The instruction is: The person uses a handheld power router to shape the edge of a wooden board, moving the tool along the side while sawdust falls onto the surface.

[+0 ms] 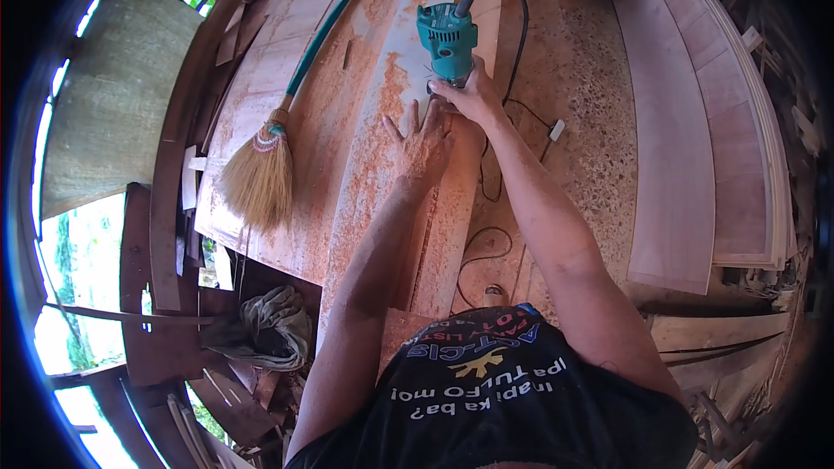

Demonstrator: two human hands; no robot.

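Observation:
A teal trim router (448, 38) stands upright on a long wooden board (365, 178), its black cord rising from the top and looping down to the right. My right hand (473, 97) is closed around the router's lower part, thumb reaching left across its base. My left hand (422, 149) lies on the board just nearer to me, fingers spread and pointing at the router. The ends of some left fingers come close to the base; whether they touch it I cannot tell. The router's bit is hidden. Reddish sawdust covers much of the board.
A straw broom (262, 169) with a teal handle lies on the wide worktable (248, 117) to the left. Long wooden panels (673, 130) lean at the right. A white plug connector (557, 130) and loose cord lie on the speckled floor. A grey cloth (276, 326) hangs at lower left.

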